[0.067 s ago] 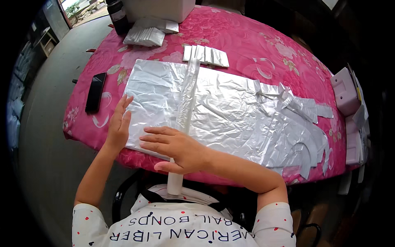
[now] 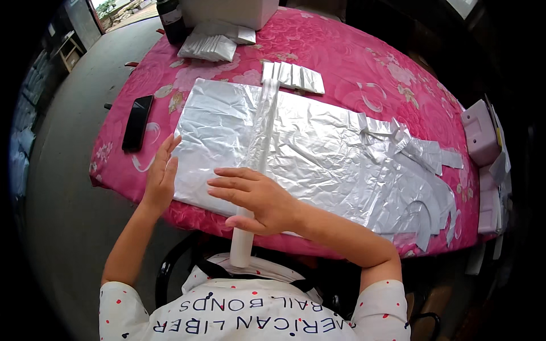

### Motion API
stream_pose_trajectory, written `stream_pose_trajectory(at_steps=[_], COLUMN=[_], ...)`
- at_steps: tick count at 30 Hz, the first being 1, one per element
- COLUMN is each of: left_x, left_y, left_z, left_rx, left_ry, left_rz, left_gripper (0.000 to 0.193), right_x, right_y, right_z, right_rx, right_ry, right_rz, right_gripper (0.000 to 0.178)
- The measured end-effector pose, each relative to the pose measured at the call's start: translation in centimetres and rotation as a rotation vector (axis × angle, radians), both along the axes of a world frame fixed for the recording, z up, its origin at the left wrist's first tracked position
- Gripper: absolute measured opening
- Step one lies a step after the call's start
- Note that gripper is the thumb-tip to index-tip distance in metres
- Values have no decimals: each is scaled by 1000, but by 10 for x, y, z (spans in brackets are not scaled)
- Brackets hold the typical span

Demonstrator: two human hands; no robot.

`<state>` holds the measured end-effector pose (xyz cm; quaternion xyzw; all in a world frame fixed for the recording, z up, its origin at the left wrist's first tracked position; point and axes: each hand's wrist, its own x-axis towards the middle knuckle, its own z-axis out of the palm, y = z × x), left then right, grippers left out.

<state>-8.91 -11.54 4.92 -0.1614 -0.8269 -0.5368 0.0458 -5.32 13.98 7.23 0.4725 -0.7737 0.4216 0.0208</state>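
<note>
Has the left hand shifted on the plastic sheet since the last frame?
No. The left hand sits at the same near-left edge of the silvery plastic sheet, just as far from the black phone as before.

Foil sheet (image 2: pixel 318 153) lies on the bench (image 2: pixel 352 51); roll (image 2: pixel 259 153) lies across it. Phone (image 2: pixel 137 123) left of sheet; folded packets (image 2: pixel 293 77) behind it.

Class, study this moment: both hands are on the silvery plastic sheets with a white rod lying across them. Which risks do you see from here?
1. The white rod overhangs the table edge toward the person; it may roll or tip off.
2. The right hand presses the crinkled silvery sheets flat; the thin film could crease or slide.
3. The black phone lies near the left hand and could get knocked.
</note>
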Motion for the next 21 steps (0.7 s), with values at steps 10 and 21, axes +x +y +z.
stream_pose_trajectory(at_steps=[10, 21], left_x=[105, 107], left_y=[-70, -35], left_z=[-2, -2], left_rx=[19, -406], left_ry=[-300, -332], left_rz=[145, 163], left_gripper=[47, 73], right_x=[-46, -93], right_y=[1, -153], right_z=[-35, -44], right_rx=[440, 319], right_ry=[245, 220], right_rz=[-161, -237], right_gripper=[58, 50])
